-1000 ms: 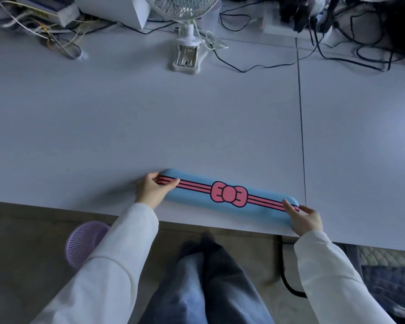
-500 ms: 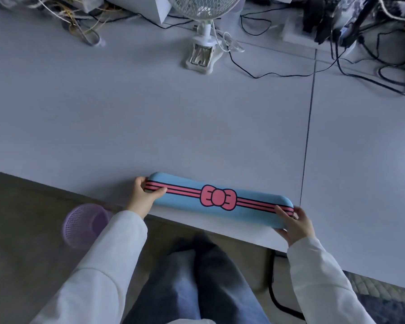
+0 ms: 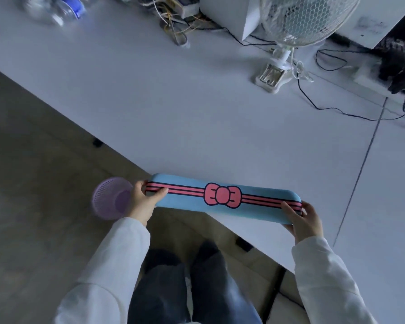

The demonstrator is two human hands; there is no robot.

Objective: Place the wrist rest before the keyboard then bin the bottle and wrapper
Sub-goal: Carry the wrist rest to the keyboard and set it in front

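A long blue wrist rest [image 3: 189,202] with pink stripes and a pink bow is held over the near edge of the white table [image 3: 173,108]. My left hand [image 3: 142,202] grips its left end and my right hand [image 3: 304,220] grips its right end. A clear plastic bottle [image 3: 61,8] with a blue label lies blurred at the table's far left corner. A purple mesh bin [image 3: 111,201] stands on the floor just left of my left hand. No keyboard or wrapper is in view.
A white clip fan [image 3: 297,24] stands at the back of the table beside a white box [image 3: 229,12]. Tangled wires [image 3: 178,26] and black cables [image 3: 337,108] lie along the back. My legs are below the table edge.
The view has swung left, so the table edge now runs diagonally and the bottle has come into sight. Both hands have kept hold of the wrist rest and lifted it slightly at the edge.
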